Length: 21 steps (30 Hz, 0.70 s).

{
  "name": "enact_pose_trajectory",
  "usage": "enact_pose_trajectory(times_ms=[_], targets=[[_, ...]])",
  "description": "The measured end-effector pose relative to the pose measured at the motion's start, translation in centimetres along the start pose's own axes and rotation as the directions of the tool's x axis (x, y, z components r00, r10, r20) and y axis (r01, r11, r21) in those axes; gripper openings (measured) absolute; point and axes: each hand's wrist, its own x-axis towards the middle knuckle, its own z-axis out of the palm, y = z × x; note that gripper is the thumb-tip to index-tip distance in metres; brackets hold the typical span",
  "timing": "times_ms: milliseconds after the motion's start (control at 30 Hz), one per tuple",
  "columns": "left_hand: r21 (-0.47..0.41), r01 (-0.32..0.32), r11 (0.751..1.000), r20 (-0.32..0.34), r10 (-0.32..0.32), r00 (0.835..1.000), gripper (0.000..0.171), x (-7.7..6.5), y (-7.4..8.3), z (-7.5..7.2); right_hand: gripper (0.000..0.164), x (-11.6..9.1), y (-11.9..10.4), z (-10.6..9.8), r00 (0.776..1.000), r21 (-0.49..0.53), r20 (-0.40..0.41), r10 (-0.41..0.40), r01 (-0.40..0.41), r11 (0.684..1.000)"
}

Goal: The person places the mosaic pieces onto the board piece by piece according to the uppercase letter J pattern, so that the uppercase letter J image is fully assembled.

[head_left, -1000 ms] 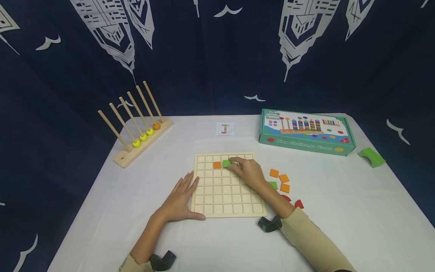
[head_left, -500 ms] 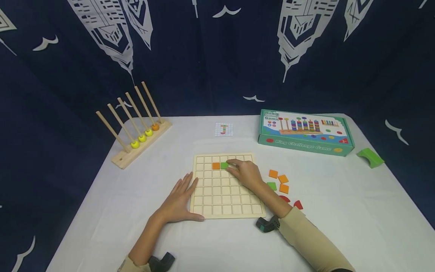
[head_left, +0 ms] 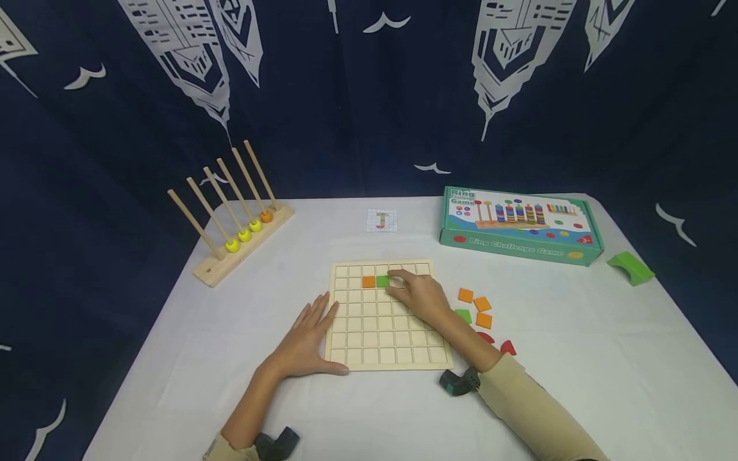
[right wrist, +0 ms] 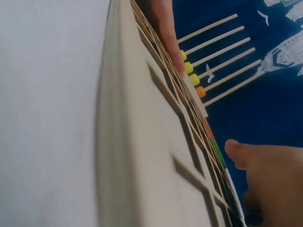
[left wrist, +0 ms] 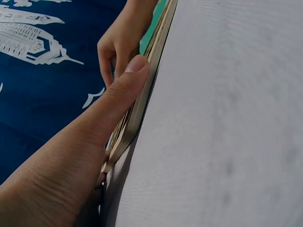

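A wooden grid board (head_left: 377,339) lies flat on the white table. In its second row an orange square tile (head_left: 368,282) and a green square tile (head_left: 383,282) sit side by side in their cells. My right hand (head_left: 423,298) hovers over the board, thumb and index fingertips apart at the green tile's right edge; the right wrist view shows the thumb (right wrist: 239,153) just off the tile. My left hand (head_left: 302,342) lies spread along the board's left edge, its fingers straight and the thumb (left wrist: 125,85) by the near corner.
Loose orange tiles (head_left: 466,295), a green tile (head_left: 464,316) and red pieces (head_left: 508,347) lie right of the board. Behind are a pattern card (head_left: 382,221), a peg stand (head_left: 242,246) and a game box (head_left: 519,224). A green arch block (head_left: 631,267) lies far right.
The green tile, pinched and slightly raised earlier, has come down into the cell beside the orange tile. My right fingertips have eased off it. The left hand stays in place.
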Motion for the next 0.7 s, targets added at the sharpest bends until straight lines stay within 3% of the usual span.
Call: enact_pose_trajectory(times_ms=[267, 433, 700], targets=[[-0.005, 0.007, 1.0, -0.001, -0.007, 1.0, 0.125, 0.1, 0.1, 0.1, 0.033, -2.1, 0.8, -3.3, 0.999, 0.061, 0.005, -0.033, 0.032, 0.998], [-0.006, 0.016, 1.0, 0.008, -0.016, 1.0, 0.125, 0.1, 0.2, 0.0, 0.033, -3.6, 2.7, -5.8, 0.997, 0.016, -0.059, -0.049, 0.05, 0.999], [-0.002, 0.025, 1.0, 0.01, -0.025, 1.0, 0.126, 0.1, 0.0, 0.1, 0.033, -5.9, 6.0, -8.5, 0.991, -0.032, -0.123, 0.048, -0.052, 0.998]])
